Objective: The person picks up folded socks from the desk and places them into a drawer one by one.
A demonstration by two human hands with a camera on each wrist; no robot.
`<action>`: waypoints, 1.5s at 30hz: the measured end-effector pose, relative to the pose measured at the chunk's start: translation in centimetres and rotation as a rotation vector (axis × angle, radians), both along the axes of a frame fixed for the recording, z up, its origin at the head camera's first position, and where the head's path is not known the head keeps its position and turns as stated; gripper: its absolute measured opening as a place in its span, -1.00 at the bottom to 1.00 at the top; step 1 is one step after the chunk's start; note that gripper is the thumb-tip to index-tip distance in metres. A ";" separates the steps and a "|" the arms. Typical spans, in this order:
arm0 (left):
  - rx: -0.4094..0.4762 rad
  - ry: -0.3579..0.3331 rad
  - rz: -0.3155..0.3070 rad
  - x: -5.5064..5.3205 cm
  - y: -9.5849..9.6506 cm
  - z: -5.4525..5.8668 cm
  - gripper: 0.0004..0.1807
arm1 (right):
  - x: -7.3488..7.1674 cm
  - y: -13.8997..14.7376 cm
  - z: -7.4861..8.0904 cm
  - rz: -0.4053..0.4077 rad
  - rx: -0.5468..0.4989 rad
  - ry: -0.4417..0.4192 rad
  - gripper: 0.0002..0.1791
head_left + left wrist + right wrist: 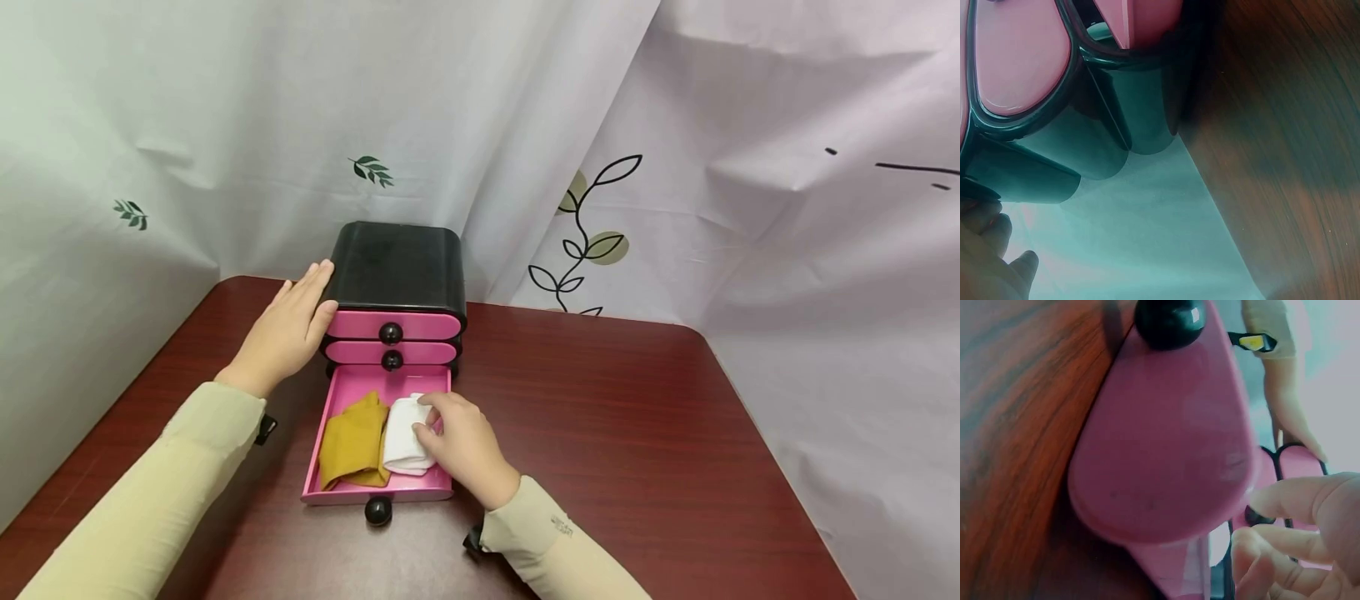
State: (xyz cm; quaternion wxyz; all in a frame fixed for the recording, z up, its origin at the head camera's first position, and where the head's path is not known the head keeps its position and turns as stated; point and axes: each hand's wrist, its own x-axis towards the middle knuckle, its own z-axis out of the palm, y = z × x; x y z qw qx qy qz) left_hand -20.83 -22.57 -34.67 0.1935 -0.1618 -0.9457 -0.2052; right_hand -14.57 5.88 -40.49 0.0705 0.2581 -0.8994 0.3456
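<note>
A small black cabinet (397, 267) with pink drawers stands on the table. Its bottom drawer (315, 454) is pulled out, holding a folded mustard-yellow cloth (352, 442) on the left and a folded white cloth (403, 437) on the right. My left hand (281, 329) rests with straight fingers against the cabinet's left side; part of that hand (991, 250) shows in the left wrist view. Over the white cloth is my right hand (465, 437), thumb and forefinger apart at its right edge. The right wrist view shows those fingers (1291, 500) bent slightly, with no cloth visible between them.
Two upper drawers (360, 325) are closed, each with a round black knob. The bottom drawer's knob (378, 511) points toward me. A dark red wooden table (600, 450) extends around the cabinet, with a white leaf-patterned curtain (510, 150) behind it.
</note>
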 end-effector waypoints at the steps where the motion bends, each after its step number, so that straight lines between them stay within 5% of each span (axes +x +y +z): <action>1: 0.002 0.001 -0.002 0.0 0.0 0.0 -0.31 | 0.1 0.1 0.0 0.018 -0.028 -0.020 -0.73; 9: 0.007 0.007 -0.002 0.0 0.1 0.0 -0.31 | 1.9 0.5 0.7 0.114 -0.249 -0.226 -0.88; 19: 0.005 0.006 0.007 -0.1 0.2 -0.1 -0.30 | 4.9 0.6 0.9 0.245 -0.283 -0.355 -0.86; 32: 0.009 0.015 -0.003 0.0 0.1 -0.1 -0.31 | 7.1 -0.2 -0.8 0.216 0.037 -0.243 -0.77; 45: 0.004 0.018 0.008 0.0 0.1 -0.2 -0.30 | 8.1 -1.7 -1.8 0.128 0.251 -0.009 -0.45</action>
